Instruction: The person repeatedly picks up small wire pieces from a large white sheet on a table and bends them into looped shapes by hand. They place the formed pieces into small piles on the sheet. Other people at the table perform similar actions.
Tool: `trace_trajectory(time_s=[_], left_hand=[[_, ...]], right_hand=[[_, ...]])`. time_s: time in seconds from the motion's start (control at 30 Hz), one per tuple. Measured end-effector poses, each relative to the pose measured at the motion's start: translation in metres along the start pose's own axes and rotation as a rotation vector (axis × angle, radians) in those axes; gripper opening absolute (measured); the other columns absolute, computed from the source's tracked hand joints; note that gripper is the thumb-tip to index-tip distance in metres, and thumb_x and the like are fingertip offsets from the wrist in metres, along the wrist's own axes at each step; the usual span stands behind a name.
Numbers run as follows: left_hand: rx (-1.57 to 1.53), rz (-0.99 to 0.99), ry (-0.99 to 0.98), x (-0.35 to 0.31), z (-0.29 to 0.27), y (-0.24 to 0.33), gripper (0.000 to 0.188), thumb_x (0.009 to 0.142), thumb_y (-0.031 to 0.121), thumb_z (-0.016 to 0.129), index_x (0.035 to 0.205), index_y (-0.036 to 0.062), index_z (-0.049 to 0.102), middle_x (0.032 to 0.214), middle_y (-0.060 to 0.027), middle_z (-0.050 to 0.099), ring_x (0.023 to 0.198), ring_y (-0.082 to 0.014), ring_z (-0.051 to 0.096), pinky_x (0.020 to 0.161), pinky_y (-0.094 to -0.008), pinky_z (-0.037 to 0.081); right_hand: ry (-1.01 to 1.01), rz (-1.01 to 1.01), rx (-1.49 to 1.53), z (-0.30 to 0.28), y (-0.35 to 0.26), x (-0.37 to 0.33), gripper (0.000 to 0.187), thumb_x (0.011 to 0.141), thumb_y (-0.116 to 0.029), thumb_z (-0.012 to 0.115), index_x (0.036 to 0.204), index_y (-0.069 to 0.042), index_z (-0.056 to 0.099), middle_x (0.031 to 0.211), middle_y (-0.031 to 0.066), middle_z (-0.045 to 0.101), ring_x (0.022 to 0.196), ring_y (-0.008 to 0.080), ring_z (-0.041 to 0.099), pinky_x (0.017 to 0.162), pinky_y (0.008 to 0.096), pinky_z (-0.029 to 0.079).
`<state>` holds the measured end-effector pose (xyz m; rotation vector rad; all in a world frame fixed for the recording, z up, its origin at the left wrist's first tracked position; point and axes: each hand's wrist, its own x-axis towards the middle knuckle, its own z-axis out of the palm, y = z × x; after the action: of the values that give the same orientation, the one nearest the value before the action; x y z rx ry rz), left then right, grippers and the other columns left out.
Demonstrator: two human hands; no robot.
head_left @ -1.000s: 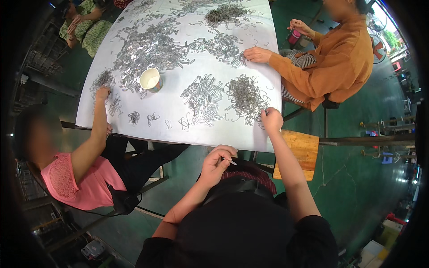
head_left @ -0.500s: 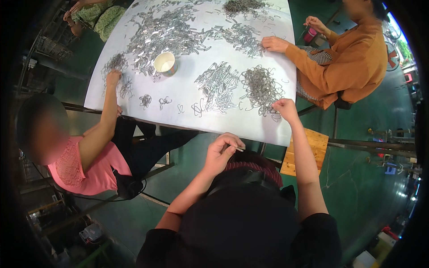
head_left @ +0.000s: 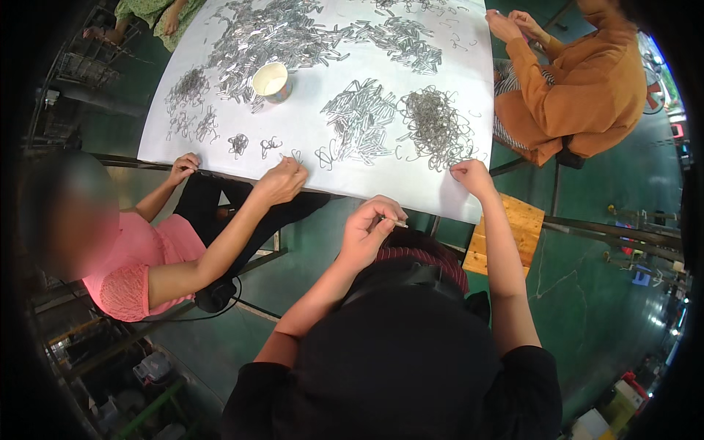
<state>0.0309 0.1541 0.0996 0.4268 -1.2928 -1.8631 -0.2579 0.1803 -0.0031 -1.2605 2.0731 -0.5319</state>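
My left hand (head_left: 367, 233) is closed in a pinch just off the table's near edge, gripping a small slim metal piece (head_left: 400, 223) whose end sticks out past the fingertips. My right hand (head_left: 471, 177) has its fingers pressed together at the near right edge of a pile of bent wire hooks (head_left: 433, 121). What those fingertips hold, if anything, is too small to make out. Left of the hooks lies a heap of slim silver metal pieces (head_left: 359, 121). Both piles rest on a white-covered table (head_left: 308, 121).
A paper cup (head_left: 272, 83) stands beside a larger heap of metal pieces (head_left: 279, 44). A co-worker in pink (head_left: 139, 257) reaches over small hook clusters at left; another in orange (head_left: 587, 95) sits at right. A wooden stool (head_left: 506, 238) stands by my right forearm.
The pink-clad co-worker's hand has moved right along the near edge to loose hooks. The orange-clad co-worker's hand has left the table and joined the other. My hands keep nearly the same pose.
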Motion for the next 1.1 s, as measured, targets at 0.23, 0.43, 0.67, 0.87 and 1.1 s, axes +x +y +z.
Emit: trace_trajectory(time_s=[0.23, 0.43, 0.67, 0.87, 1.1], left_hand=[[-0.023, 0.055, 0.046, 0.002, 0.002, 0.005, 0.013, 0.085, 0.014, 0.052, 0.083, 0.0017, 0.049, 0.09, -0.009, 0.052, 0.081, -0.0141, 0.05, 0.074, -0.026, 0.041], [0.035, 0.042, 0.04, -0.001, -0.008, 0.005, 0.013, 0.085, 0.014, 0.053, 0.083, 0.0018, 0.049, 0.09, -0.0089, 0.051, 0.084, -0.0151, 0.049, 0.077, -0.0269, 0.04], [0.013, -0.037, 0.063, 0.006, 0.002, 0.011, 0.021, 0.083, 0.024, 0.056, 0.079, 0.0058, 0.047, 0.084, -0.0084, 0.051, 0.085, -0.0191, 0.05, 0.079, -0.0322, 0.038], [-0.019, -0.03, 0.007, 0.008, 0.0, 0.005, 0.017, 0.084, 0.02, 0.055, 0.081, 0.0043, 0.048, 0.086, -0.0086, 0.051, 0.084, -0.0178, 0.051, 0.078, -0.0306, 0.04], [0.053, 0.049, 0.025, 0.009, -0.006, 0.003, 0.016, 0.084, 0.02, 0.054, 0.081, 0.0046, 0.049, 0.085, -0.007, 0.051, 0.091, -0.0201, 0.048, 0.084, -0.0339, 0.037]], right_hand=[[0.079, -0.051, -0.027, -0.002, 0.012, -0.014, 0.017, 0.071, -0.011, 0.061, 0.086, -0.013, 0.067, 0.079, 0.0104, 0.064, 0.071, 0.024, 0.061, 0.067, 0.0309, 0.048], [0.224, 0.077, -0.083, 0.002, -0.006, -0.023, 0.01, 0.069, -0.011, 0.061, 0.078, -0.007, 0.064, 0.074, 0.0114, 0.062, 0.069, 0.0259, 0.06, 0.065, 0.0347, 0.048], [0.126, -0.045, -0.442, 0.016, -0.007, -0.012, 0.012, 0.071, -0.011, 0.053, 0.076, -0.004, 0.06, 0.075, 0.0136, 0.062, 0.068, 0.0295, 0.06, 0.062, 0.0403, 0.047], [0.023, -0.147, -0.683, 0.007, -0.007, -0.003, 0.014, 0.072, -0.01, 0.049, 0.074, 0.0, 0.058, 0.073, 0.0183, 0.06, 0.068, 0.0316, 0.059, 0.061, 0.04, 0.047], [-0.106, -0.03, 0.24, -0.02, 0.002, -0.017, 0.002, 0.074, 0.001, 0.054, 0.073, 0.002, 0.053, 0.062, 0.003, 0.055, 0.06, 0.0095, 0.053, 0.055, 0.0235, 0.042]])
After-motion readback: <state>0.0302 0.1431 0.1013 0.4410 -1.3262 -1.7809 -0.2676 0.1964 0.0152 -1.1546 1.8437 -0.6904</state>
